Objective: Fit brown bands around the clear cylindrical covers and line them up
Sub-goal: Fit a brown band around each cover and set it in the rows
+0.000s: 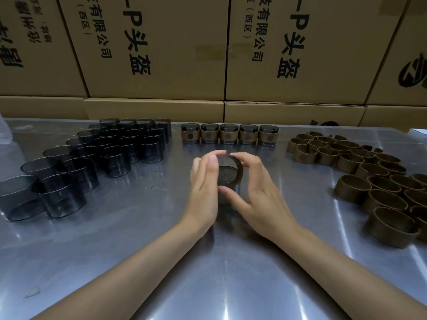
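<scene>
At the middle of the steel table (231, 273) both hands hold one clear cylindrical cover (227, 175) with a brown band (239, 168) around it. My left hand (204, 183) grips its left side, fingertips on the top rim. My right hand (256, 185) grips the right side, thumb under the cover and fingers over the band. Several bare smoky-clear covers (111, 148) stand grouped at the left. Several loose brown bands (369, 172) lie at the right. A row of several banded covers (230, 133) stands along the far edge.
Stacked cardboard boxes (161, 54) with black printed characters form a wall right behind the table. A bit of clear plastic (4, 132) shows at the far left edge. Bare table surface lies in front of my hands.
</scene>
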A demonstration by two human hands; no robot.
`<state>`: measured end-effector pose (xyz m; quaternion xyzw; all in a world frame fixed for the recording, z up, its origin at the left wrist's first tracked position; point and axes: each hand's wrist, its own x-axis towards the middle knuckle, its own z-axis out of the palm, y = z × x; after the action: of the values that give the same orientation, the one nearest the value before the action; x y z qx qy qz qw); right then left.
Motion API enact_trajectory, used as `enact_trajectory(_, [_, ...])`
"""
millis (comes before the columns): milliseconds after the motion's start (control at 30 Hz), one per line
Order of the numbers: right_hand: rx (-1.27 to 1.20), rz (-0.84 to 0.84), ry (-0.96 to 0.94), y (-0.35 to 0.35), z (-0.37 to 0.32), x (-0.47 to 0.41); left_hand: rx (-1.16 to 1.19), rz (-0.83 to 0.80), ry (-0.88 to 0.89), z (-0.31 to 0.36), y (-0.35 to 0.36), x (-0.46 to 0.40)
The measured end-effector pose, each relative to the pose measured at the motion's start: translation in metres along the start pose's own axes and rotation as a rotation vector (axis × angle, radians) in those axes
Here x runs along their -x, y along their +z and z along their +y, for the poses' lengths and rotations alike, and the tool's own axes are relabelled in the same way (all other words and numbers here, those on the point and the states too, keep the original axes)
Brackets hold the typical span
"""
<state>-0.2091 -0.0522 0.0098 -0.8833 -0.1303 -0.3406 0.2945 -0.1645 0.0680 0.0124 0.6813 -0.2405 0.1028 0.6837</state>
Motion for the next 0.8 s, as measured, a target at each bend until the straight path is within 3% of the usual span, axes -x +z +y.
enact_trajectory(133, [-0.063,-0.087,0.069,0.003,0.005,-0.001,0.025,-0.013,-0.132,0.0,-0.002,-0.004])
enact_trajectory(233, [-0.182,-0.175,0.147,0.004,0.009,-0.001,-0.021,-0.156,-0.225,-0.004,-0.005,-0.007])
enact_trajectory(400, [-0.367,-0.209,0.285,0.0,0.011,-0.005,0.042,-0.344,-0.286,-0.008,-0.015,-0.014])
enact_trajectory(533, [-0.566,-0.219,0.366,-0.002,0.015,-0.007,-0.104,-0.505,-0.214,-0.01,-0.027,-0.022])
enact_trajectory(800, [-0.654,-0.226,0.376,-0.003,0.015,-0.007,0.056,-0.577,-0.304,-0.013,-0.028,-0.024])
